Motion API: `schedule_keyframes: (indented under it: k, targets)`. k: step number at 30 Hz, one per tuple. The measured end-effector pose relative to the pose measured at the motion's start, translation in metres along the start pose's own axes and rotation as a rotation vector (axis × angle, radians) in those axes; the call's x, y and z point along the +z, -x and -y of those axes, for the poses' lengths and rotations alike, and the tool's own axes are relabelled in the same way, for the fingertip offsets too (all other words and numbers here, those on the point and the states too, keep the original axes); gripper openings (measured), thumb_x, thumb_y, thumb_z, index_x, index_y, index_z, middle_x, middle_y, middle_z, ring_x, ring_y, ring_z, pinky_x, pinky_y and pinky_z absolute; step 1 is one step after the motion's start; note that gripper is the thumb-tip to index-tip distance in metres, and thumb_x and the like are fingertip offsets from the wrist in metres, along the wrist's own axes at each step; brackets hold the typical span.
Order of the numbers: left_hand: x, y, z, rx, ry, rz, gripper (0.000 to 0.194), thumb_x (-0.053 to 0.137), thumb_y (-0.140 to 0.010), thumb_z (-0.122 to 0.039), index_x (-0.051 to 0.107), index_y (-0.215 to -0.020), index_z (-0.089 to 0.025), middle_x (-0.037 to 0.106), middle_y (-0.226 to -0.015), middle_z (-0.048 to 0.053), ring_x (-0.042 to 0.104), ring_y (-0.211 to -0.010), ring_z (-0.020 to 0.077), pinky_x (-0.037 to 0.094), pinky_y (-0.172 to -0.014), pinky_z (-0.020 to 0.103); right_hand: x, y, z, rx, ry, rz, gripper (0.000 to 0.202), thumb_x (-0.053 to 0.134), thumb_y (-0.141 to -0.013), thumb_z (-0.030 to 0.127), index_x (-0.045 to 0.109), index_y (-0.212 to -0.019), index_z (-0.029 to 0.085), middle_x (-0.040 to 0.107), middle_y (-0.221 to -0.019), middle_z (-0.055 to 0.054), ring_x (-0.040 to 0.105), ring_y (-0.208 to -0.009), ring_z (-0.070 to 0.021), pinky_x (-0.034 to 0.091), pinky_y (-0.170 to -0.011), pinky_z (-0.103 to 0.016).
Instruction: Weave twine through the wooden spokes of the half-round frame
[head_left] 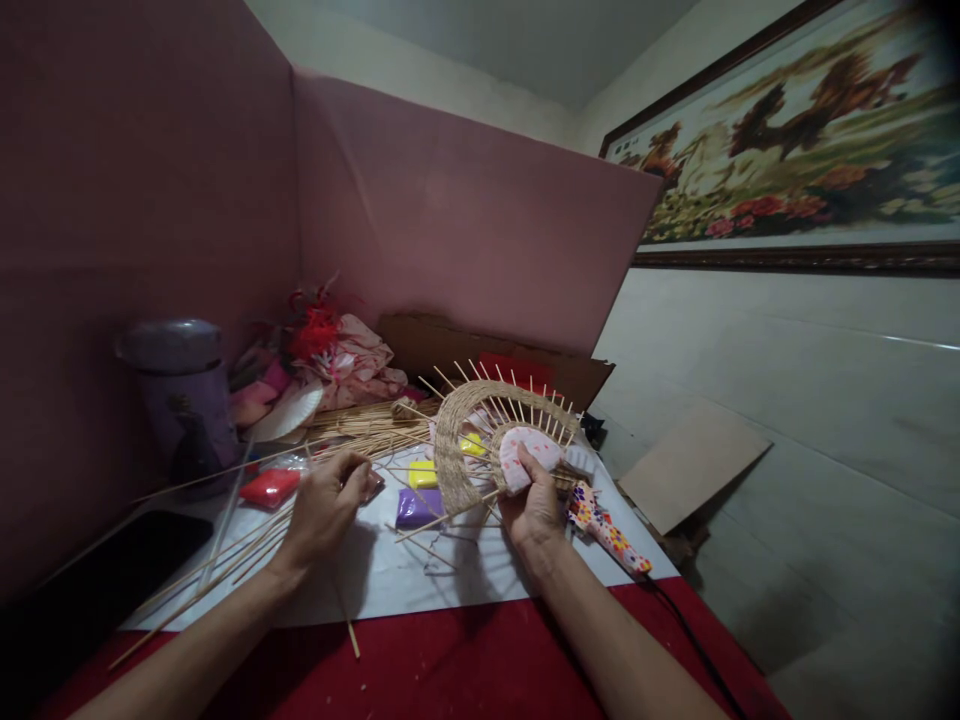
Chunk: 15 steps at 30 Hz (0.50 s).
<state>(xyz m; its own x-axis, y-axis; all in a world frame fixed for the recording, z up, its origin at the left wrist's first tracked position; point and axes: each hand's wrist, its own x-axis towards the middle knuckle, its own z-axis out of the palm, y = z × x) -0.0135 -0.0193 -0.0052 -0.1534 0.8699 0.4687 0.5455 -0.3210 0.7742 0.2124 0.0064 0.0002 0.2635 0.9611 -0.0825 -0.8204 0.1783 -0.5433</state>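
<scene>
My right hand [534,505] grips a half-round woven fan [459,455] at its base, the thumb pressed on a white patch with pink spots [529,450]. Thin sticks stick out past the fan's braided straw band like rays. To the left, my left hand [326,505] is closed, thumb and fingertips together, above the white sheet; I cannot make out what is in it. Yellow [422,474] and purple packets [418,508] lie between the hands, partly behind the fan. A red packet [271,487] lies left of my left hand.
Loose thin sticks [225,560] lie at left, with a straw bundle [367,430] behind. A flower-patterned tool [611,530] with a black cord lies at right. A lidded purple container [184,410], a dark phone-like slab [112,570] and a cardboard piece [427,340] surround the work.
</scene>
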Motion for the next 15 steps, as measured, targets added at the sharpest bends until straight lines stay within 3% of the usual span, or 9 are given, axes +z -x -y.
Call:
schedule_keyframes:
  k: [3, 6, 8, 11, 13, 15]
  targets:
    - [0.005, -0.002, 0.006, 0.065, -0.092, 0.0, 0.016, 0.049, -0.077, -0.03, 0.061, -0.076, -0.019, 0.065, -0.078, 0.005, 0.059, -0.078, 0.022, 0.045, -0.071, 0.036, 0.001, -0.001, -0.001, -0.021, -0.019, 0.018, 0.037, 0.069, -0.061, 0.014, 0.06, -0.096, 0.016, 0.07, -0.079, 0.0, 0.066, -0.068, -0.0127, 0.057, -0.064, -0.025]
    - [0.004, -0.004, 0.008, 0.165, -0.152, -0.156, 0.024, 0.048, -0.071, -0.018, 0.062, -0.09, -0.019, 0.063, -0.097, 0.007, 0.054, -0.097, 0.0261, 0.041, -0.084, 0.044, 0.001, -0.002, -0.003, -0.023, -0.035, 0.022, 0.035, 0.07, -0.06, 0.015, 0.06, -0.093, 0.017, 0.07, -0.074, 0.002, 0.065, -0.066, -0.0119, 0.055, -0.062, -0.022]
    - [0.001, -0.005, 0.004, 0.127, -0.117, -0.241, 0.029, 0.046, -0.069, -0.014, 0.058, -0.096, -0.018, 0.06, -0.099, 0.008, 0.053, -0.095, 0.0252, 0.043, -0.082, 0.042, 0.0, -0.003, -0.004, -0.024, -0.036, 0.034, 0.034, 0.07, -0.059, 0.016, 0.061, -0.092, 0.017, 0.069, -0.072, 0.003, 0.065, -0.065, -0.0116, 0.055, -0.061, -0.021]
    - [-0.006, -0.001, -0.013, 0.068, -0.031, -0.33, 0.018, 0.048, -0.074, -0.02, 0.054, -0.091, -0.017, 0.057, -0.088, 0.006, 0.054, -0.079, 0.0209, 0.046, -0.068, 0.034, 0.0, -0.003, -0.004, -0.057, -0.03, 0.055, 0.034, 0.071, -0.059, 0.017, 0.061, -0.092, 0.017, 0.069, -0.072, 0.003, 0.065, -0.065, -0.0121, 0.054, -0.061, -0.022]
    - [-0.009, 0.004, -0.027, 0.193, -0.023, -0.387, 0.012, 0.05, -0.078, -0.023, 0.052, -0.089, -0.018, 0.055, -0.085, 0.005, 0.053, -0.076, 0.0191, 0.045, -0.069, 0.033, 0.001, -0.001, -0.003, -0.092, -0.021, 0.047, 0.036, 0.072, -0.059, 0.018, 0.061, -0.093, 0.017, 0.069, -0.073, 0.003, 0.064, -0.064, -0.0116, 0.054, -0.06, -0.02]
    - [-0.009, 0.009, -0.041, 0.434, -0.074, -0.389, 0.01, 0.051, -0.08, -0.02, 0.052, -0.09, -0.019, 0.055, -0.088, 0.005, 0.053, -0.082, 0.0193, 0.045, -0.075, 0.033, 0.004, 0.003, -0.002, -0.127, -0.006, 0.024, 0.038, 0.073, -0.058, 0.017, 0.062, -0.094, 0.017, 0.069, -0.075, 0.003, 0.064, -0.064, -0.0103, 0.052, -0.058, -0.018]
